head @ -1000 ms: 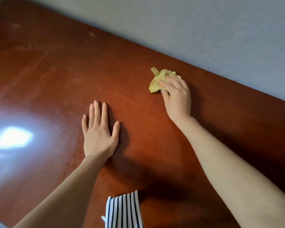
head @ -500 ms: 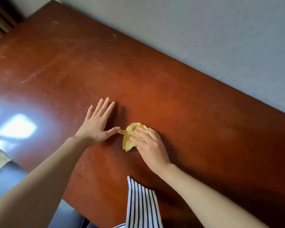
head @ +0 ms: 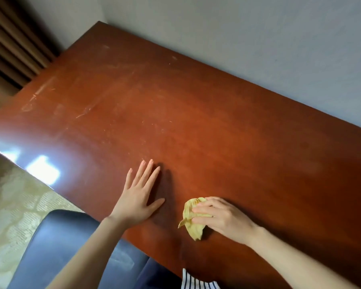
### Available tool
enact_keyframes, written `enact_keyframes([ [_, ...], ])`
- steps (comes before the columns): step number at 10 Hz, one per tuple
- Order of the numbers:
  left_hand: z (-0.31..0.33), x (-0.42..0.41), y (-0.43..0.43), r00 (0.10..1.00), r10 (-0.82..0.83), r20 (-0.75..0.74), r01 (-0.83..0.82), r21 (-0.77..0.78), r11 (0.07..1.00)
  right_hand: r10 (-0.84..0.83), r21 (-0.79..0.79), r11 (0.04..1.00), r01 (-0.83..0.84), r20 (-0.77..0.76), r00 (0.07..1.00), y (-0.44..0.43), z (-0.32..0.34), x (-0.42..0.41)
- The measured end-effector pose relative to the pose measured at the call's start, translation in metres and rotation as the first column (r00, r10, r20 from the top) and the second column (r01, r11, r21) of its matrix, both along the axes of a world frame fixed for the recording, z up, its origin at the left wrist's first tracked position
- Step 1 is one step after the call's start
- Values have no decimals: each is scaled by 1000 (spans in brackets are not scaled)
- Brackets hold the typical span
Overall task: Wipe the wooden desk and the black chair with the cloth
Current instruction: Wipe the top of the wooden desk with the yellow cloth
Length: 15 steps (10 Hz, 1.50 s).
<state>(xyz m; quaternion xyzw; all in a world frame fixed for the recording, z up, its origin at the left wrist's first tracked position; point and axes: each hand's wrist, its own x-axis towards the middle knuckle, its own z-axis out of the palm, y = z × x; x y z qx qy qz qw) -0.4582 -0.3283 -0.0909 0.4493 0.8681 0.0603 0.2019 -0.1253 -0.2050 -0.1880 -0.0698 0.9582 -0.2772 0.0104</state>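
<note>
Desk wipe looks underway: right hand (head: 223, 220) curls its fingers over the bunched cloth (head: 193, 227) near the desk's (head: 196, 122) front edge, while left hand (head: 137, 203) lies flat on the desk beside it, fingers straight, holding nothing. Smudges show at the desk's far end, and the chair (head: 71, 236) is probably not done yet.

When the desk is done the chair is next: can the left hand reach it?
Probably yes: the left hand lies flat on the desk, the chair just below its forearm, nothing between.
</note>
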Motion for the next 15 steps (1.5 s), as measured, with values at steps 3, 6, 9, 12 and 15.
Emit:
enact_keyframes([
  [3,-3,-48,33,999,-3,51,-2,114,993,-354,14,935,354,15,935,116,98,-257],
  [6,-2,-60,24,997,23,71,-32,128,991,-773,-53,634,771,-7,635,97,89,-327],
  [9,0,-37,8,995,63,82,-76,172,982,-605,-12,797,604,-6,797,16,91,-255],
  [12,3,28,-6,996,-21,89,8,146,989,-579,-50,815,577,-63,813,-39,92,-146],
  [15,5,65,-7,987,-154,57,159,-114,981,-781,-147,624,767,-107,615,-67,89,-56],
])
